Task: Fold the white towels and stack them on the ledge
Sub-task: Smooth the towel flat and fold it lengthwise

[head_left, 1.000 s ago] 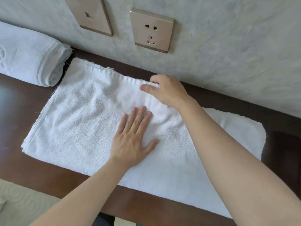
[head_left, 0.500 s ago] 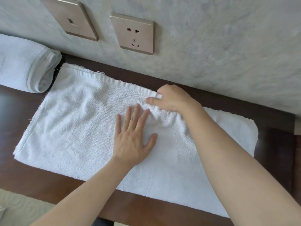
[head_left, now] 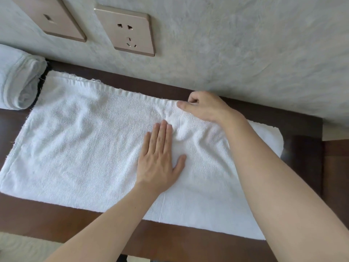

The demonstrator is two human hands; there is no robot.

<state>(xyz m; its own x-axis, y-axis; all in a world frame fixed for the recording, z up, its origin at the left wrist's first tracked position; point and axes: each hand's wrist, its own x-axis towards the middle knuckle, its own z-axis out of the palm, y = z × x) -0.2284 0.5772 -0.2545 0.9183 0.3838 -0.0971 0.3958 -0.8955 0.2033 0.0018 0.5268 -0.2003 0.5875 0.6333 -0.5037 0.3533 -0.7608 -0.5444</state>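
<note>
The left hand (head_left: pixel 160 159) lies flat just left of the frame's centre, palm down on the white towel (head_left: pixel 85 148), its four fingers straight and now drawn close together where half a second ago they were fanned apart; the thumb sticks out to the right. Right of it and higher in the frame, the right hand (head_left: pixel 205 108) has its fingers curled and pinches the towel's far hem between thumb and fingers. That hand sits further to the right along the hem than it did a second ago, close under the wall (head_left: pixel 245 53), and the cloth between the two hands is gathered into soft creases that were fainter before.

The towel is spread across the dark wooden surface (head_left: pixel 56 220), reaching from the left edge of the frame to the right side, where a rounded corner shows beyond the right forearm. At the upper left a rolled white towel (head_left: pixel 17 78) rests on the same surface, just beside the spread towel's far left corner; whether they touch I cannot tell. On the wall above are a switch plate (head_left: pixel 54 17) at the upper left and a socket (head_left: pixel 128 31) beside it; both sit larger and lower in the frame than earlier.
</note>
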